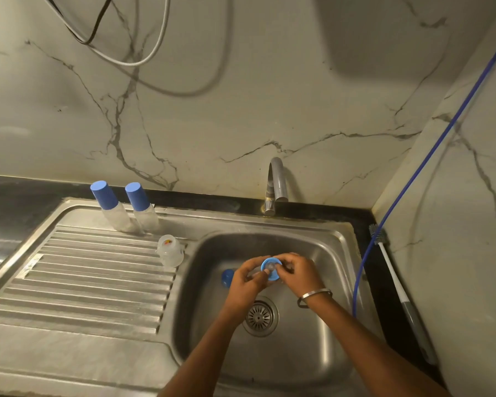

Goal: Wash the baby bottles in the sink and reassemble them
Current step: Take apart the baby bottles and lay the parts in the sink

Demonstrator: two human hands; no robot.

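- Both hands are over the sink (335, 247) basin, working a blue collar ring (270, 267) with its clear teat; this looks like the reassembly step, or a last rub of that part. Motion blur keeps me from telling which.
- The left hand (248, 279) curls its fingers under the ring from about eight o'clock, and seems to hold something clear beneath it. The right hand (295, 272) pinches the rim from three o'clock.
- The ring sits between the two sets of fingertips, touching both, above the drain (260, 316).
- A loose blue cap (227, 277) lies in the basin at nine o'clock of the left hand.
- Two capped bottles (126, 209) stand on the drainboard (83, 282) at ten o'clock, a clear open bottle (170, 250) nearer.
- Next, I'd guess, the ring needs squaring onto threads and twisting.
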